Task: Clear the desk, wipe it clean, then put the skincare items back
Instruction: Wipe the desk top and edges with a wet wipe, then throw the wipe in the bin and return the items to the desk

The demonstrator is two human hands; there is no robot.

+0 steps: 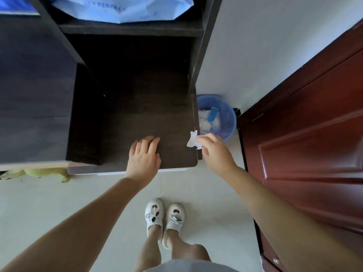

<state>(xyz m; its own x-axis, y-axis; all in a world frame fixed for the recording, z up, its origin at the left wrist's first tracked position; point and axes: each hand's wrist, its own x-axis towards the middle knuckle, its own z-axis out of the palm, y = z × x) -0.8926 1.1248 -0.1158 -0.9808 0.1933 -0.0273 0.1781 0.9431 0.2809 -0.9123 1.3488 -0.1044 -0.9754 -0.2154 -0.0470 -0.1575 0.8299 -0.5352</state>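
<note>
Nearest the lens, the person's two bare forearms reach forward from the lower corners, above a grey garment edge and a pair of white slippers (164, 214) standing on the pale floor. Beyond them lies the dark wooden desk (137, 114), its surface bare of skincare items, none of which shows in the view; a shelf above it carries a light blue bag (121, 8). To the right of the grip stands a reddish-brown door (306, 134). Just past the gripping hand, on the floor beside the desk's right edge, sits a blue wastebasket (227, 118) holding crumpled white and blue scraps. The left hand (144, 156) rests palm down on the desk near its front edge, fingers spread and holding nothing, well to the left of the grip. The right hand (215, 149) hovers at the desk's front right corner, fingertips pinched closed on a small crumpled white wipe (193, 141), which projects leftward from the fingers over the desk's edge, with the wastebasket's rim just behind it. A yellow-green cloth (45, 172) lies on the floor far to the left, under the desk's front edge.
</note>
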